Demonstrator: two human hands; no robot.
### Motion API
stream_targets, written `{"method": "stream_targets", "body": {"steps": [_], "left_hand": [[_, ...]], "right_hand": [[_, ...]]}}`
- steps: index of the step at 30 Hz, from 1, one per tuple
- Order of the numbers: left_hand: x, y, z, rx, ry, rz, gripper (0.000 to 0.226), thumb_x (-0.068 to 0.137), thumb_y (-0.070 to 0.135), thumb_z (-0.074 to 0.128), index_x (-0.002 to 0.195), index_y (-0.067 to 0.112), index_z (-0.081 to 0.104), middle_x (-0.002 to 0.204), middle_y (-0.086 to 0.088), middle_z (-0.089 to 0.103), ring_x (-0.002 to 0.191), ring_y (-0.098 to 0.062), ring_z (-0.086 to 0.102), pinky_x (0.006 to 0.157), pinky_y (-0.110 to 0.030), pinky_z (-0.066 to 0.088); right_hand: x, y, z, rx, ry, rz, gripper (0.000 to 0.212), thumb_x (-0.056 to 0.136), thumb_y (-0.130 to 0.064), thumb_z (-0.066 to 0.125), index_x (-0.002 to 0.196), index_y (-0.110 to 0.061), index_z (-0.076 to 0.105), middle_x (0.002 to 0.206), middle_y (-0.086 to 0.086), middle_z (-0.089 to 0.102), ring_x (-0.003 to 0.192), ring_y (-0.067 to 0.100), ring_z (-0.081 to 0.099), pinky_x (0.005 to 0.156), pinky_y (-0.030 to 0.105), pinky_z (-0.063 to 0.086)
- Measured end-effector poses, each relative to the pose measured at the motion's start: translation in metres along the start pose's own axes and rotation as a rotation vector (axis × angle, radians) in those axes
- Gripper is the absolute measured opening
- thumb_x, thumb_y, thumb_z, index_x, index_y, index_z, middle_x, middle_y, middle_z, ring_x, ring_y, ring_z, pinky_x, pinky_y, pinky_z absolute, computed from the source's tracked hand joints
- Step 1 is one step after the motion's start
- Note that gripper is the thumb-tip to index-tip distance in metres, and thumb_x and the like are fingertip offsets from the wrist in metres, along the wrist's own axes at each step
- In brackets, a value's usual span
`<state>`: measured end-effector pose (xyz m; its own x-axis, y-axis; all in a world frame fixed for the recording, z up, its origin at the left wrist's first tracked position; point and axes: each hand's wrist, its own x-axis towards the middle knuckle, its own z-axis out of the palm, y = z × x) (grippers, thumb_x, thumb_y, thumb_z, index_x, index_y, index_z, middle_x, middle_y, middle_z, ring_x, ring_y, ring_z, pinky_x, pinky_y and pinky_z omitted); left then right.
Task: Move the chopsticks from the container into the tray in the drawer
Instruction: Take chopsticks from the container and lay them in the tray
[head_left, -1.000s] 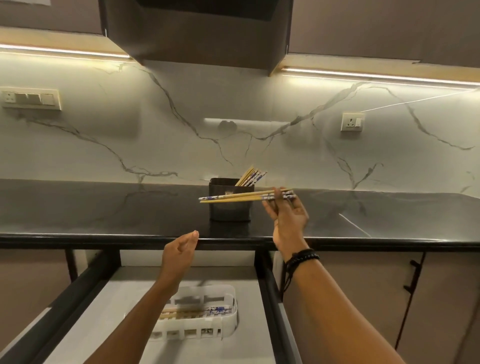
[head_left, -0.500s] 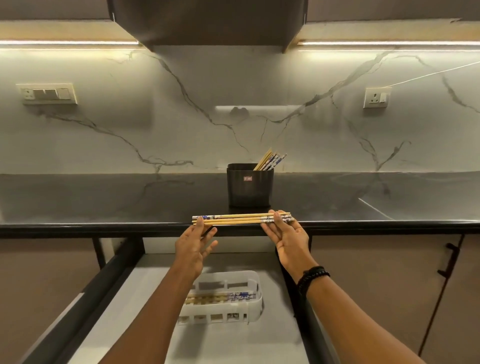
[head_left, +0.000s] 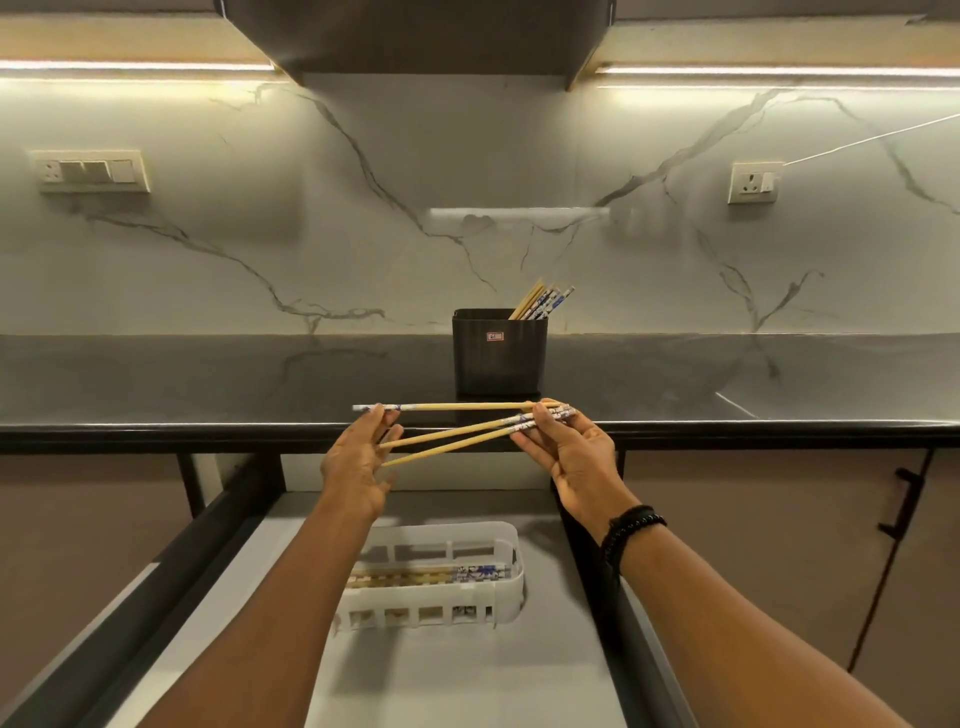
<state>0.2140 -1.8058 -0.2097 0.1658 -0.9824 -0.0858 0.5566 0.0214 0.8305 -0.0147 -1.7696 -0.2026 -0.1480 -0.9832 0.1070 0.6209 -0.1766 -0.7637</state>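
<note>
Bamboo chopsticks with blue-and-white patterned ends (head_left: 457, 435) are fanning out in the air above the open drawer (head_left: 467, 670). More are leaning upright in the black container (head_left: 500, 353), and several are lying flat in the white slotted tray (head_left: 511, 582).

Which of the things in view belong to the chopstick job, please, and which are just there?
Job:
- wooden chopsticks with blue-patterned ends, held by left hand and right hand
- black square container
- white slotted plastic tray
- open drawer

Bystanders:
- white wall socket
- white switch panel
</note>
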Motion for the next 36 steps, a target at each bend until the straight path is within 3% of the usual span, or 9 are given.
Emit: {"method": "stream_targets", "body": {"steps": [3, 7, 10, 13, 18, 21, 27, 33, 36], "left_hand": [[0.005, 0.011, -0.01, -0.14, 0.106, 0.072, 0.016, 0.092, 0.025, 0.06, 0.105, 0.018, 0.063, 0.103, 0.002, 0.074, 0.099, -0.01, 0.068, 0.107, -0.057, 0.032], [0.001, 0.025, -0.007, -0.182, 0.203, 0.342, 0.007, 0.096, 0.021, 0.054, 0.102, 0.019, 0.057, 0.096, -0.002, 0.07, 0.09, -0.017, 0.071, 0.095, -0.047, 0.051], [-0.009, 0.028, 0.005, -0.009, 0.213, 0.582, 0.009, 0.097, 0.023, 0.052, 0.104, 0.025, 0.057, 0.084, 0.001, 0.063, 0.072, -0.011, 0.064, 0.076, -0.032, 0.058], [-0.016, 0.016, 0.015, 0.405, 0.03, 0.838, 0.016, 0.098, 0.021, 0.048, 0.111, 0.02, 0.058, 0.088, 0.002, 0.058, 0.067, 0.0, 0.053, 0.06, -0.014, 0.048], [-0.026, -0.022, 0.039, 0.843, -0.288, 0.886, 0.03, 0.095, 0.005, 0.051, 0.12, 0.016, 0.064, 0.106, 0.0, 0.054, 0.09, -0.006, 0.054, 0.075, -0.011, 0.048], [-0.029, -0.031, 0.042, 0.866, -0.395, 0.856, 0.032, 0.092, 0.0, 0.056, 0.121, 0.012, 0.064, 0.11, -0.004, 0.06, 0.096, -0.01, 0.059, 0.082, -0.011, 0.05], [-0.033, -0.029, 0.041, 0.8, -0.397, 0.821, 0.03, 0.088, 0.005, 0.064, 0.116, 0.013, 0.059, 0.095, -0.004, 0.067, 0.089, -0.015, 0.066, 0.077, -0.022, 0.057], [-0.039, -0.039, 0.043, 0.899, -0.3, 1.037, 0.017, 0.087, 0.018, 0.068, 0.103, 0.017, 0.064, 0.091, 0.011, 0.06, 0.081, -0.002, 0.059, 0.067, -0.009, 0.047], [-0.045, -0.044, 0.046, 0.91, -0.354, 0.949, 0.013, 0.09, 0.028, 0.063, 0.089, 0.017, 0.069, 0.073, 0.01, 0.067, 0.067, -0.001, 0.062, 0.059, -0.01, 0.046]], "right_hand": [[0.0, -0.005, -0.003, -0.031, 0.013, -0.054, 0.021, 0.087, -0.005, 0.066, 0.109, -0.002, 0.065, 0.102, 0.018, 0.072, 0.09, 0.025, 0.073, 0.081, 0.04, 0.061], [-0.002, -0.009, -0.004, -0.103, 0.03, -0.097, 0.018, 0.084, -0.006, 0.069, 0.103, -0.005, 0.067, 0.102, 0.018, 0.072, 0.09, 0.025, 0.072, 0.08, 0.039, 0.061], [-0.003, -0.007, 0.001, -0.19, 0.0, -0.09, 0.027, 0.085, -0.007, 0.07, 0.111, -0.001, 0.065, 0.105, 0.021, 0.072, 0.095, 0.029, 0.073, 0.081, 0.039, 0.061], [-0.005, -0.004, 0.007, -0.278, -0.057, -0.104, 0.029, 0.085, -0.008, 0.07, 0.112, -0.002, 0.065, 0.104, 0.021, 0.073, 0.094, 0.03, 0.073, 0.08, 0.039, 0.061], [-0.011, 0.002, 0.017, -0.403, -0.128, -0.134, 0.028, 0.085, -0.009, 0.07, 0.112, -0.004, 0.066, 0.101, 0.017, 0.075, 0.096, 0.031, 0.073, 0.078, 0.036, 0.062], [-0.016, 0.003, 0.021, -0.426, -0.157, -0.145, 0.021, 0.087, -0.009, 0.068, 0.108, -0.005, 0.068, 0.099, 0.015, 0.076, 0.093, 0.028, 0.074, 0.075, 0.033, 0.062], [-0.02, 0.002, 0.022, -0.415, -0.147, -0.144, 0.018, 0.087, -0.009, 0.067, 0.106, -0.008, 0.067, 0.099, 0.014, 0.076, 0.091, 0.025, 0.074, 0.075, 0.032, 0.062], [-0.017, -0.003, 0.022, -0.289, -0.002, -0.19, 0.012, 0.088, -0.008, 0.066, 0.1, -0.009, 0.065, 0.094, 0.011, 0.075, 0.087, 0.021, 0.075, 0.071, 0.027, 0.061], [-0.014, -0.009, 0.016, -0.076, 0.053, -0.155, 0.013, 0.088, -0.005, 0.066, 0.101, -0.006, 0.065, 0.099, 0.015, 0.074, 0.091, 0.024, 0.074, 0.073, 0.03, 0.062]]}}
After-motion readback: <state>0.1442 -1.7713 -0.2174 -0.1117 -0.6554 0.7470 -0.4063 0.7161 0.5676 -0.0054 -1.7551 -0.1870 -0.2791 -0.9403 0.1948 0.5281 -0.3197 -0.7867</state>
